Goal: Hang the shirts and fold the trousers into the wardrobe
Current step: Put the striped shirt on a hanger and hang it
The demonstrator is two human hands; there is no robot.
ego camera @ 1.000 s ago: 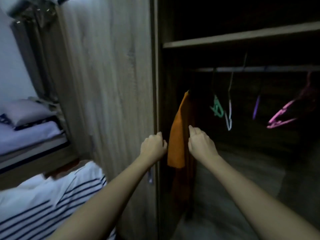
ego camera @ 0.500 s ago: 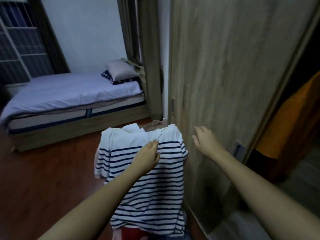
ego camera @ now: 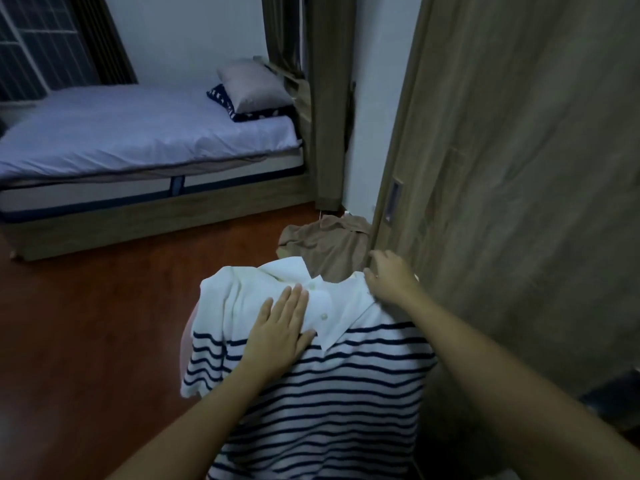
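A white polo shirt with navy stripes (ego camera: pixel 311 403) lies draped over a low pile in front of me. My left hand (ego camera: pixel 280 327) rests flat on its chest by the button placket, fingers spread. My right hand (ego camera: pixel 389 277) curls over the shirt's right shoulder at the collar; whether it grips the cloth I cannot tell. A brown garment (ego camera: pixel 329 247) lies crumpled on the floor just behind the shirt. The wooden wardrobe door (ego camera: pixel 512 188) stands at the right; the wardrobe's inside is out of view.
A low bed (ego camera: pixel 138 140) with a pale sheet and a grey pillow (ego camera: pixel 252 86) fills the far left. Red-brown floor (ego camera: pixel 86 341) spreads between the bed and the pile. A recessed handle (ego camera: pixel 393 202) sits in the door's edge.
My view swung from the wardrobe's inside and the orange garment down to the pile. Both hands left the orange garment and came onto the striped shirt.
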